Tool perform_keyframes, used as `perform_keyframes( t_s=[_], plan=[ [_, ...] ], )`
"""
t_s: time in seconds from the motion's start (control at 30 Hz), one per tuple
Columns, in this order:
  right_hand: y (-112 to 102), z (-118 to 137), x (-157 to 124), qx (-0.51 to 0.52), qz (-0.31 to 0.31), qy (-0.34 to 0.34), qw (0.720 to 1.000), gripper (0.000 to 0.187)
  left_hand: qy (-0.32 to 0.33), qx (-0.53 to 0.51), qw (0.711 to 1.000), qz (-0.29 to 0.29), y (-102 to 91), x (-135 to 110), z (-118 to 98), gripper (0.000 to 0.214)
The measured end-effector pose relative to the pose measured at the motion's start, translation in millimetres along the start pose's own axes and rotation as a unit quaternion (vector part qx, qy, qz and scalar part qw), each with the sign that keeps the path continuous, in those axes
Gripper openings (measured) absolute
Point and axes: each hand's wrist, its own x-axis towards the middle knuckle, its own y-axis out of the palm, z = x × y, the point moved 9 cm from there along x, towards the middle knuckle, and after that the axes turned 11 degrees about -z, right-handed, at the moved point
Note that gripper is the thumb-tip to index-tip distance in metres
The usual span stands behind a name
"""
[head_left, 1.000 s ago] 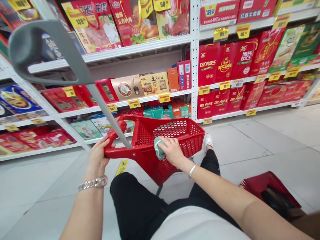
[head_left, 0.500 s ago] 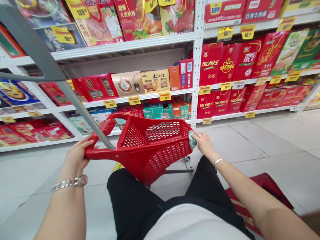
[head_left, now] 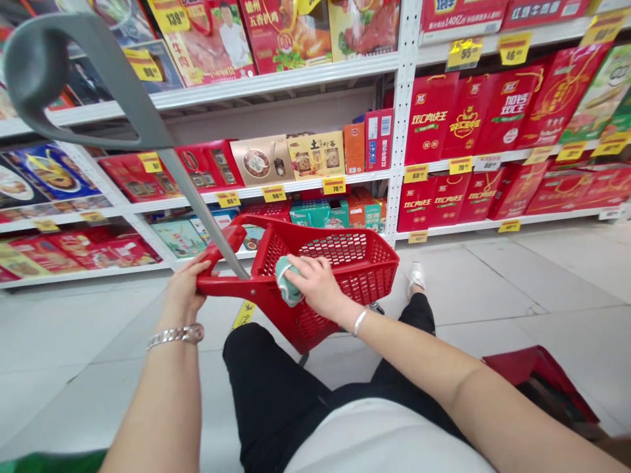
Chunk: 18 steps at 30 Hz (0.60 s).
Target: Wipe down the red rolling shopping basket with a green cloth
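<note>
A red plastic shopping basket cart [head_left: 323, 318] stands in front of me, tilted, with a grey pull handle [head_left: 148, 131] rising to the upper left. My left hand [head_left: 185, 289] is closed round the cart's red end grip. Pressed on the near top rim, close to the handle's foot, is a green and white cloth [head_left: 287, 281]. My right hand [head_left: 315, 282] holds this cloth, fingers bent over it. Between the rims, the perforated inside walls of the basket show.
White shelves [head_left: 276, 82] with boxed foods and yellow price tags run along the back. Red gift bags [head_left: 426, 121] stand at the right. A red box or bag [head_left: 537, 368] lies on the tiled floor [head_left: 493, 282] by my right arm. Something green [head_left: 54, 462] shows at lower left.
My right hand has moved left with the cloth along the near rim, from the cart's far right corner to near the handle's foot. My left hand keeps its grip.
</note>
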Motion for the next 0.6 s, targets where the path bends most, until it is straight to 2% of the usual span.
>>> perform_keyframes(
  t_s=[0.07,0.17,0.33,0.43,0.53,0.6],
  plan=[
    [14,21,3,-0.009,0.003,-0.028,1.0,0.038,0.002,0.001,1.0,0.006,3.4,1,-1,0.047],
    [25,16,-6,-0.043,0.009,-0.026,0.999,0.036,0.005,0.009,1.0,0.011,6.8,2,-2,0.043],
    [18,-42,-39,-0.085,0.037,-0.002,0.996,0.037,0.021,0.043,0.999,0.008,10.8,13,-5,0.038],
    [6,-85,-65,-0.113,0.048,0.009,0.992,0.038,0.068,0.106,0.991,-0.054,3.0,28,-13,0.038],
    [-5,-122,-88,-0.139,0.054,0.024,0.989,0.041,0.158,0.185,0.958,-0.153,-12.1,29,-28,0.04],
    [-10,-140,-96,-0.143,0.058,0.034,0.987,0.044,0.268,0.242,0.919,-0.159,-7.7,15,-38,0.039]
  ],
)
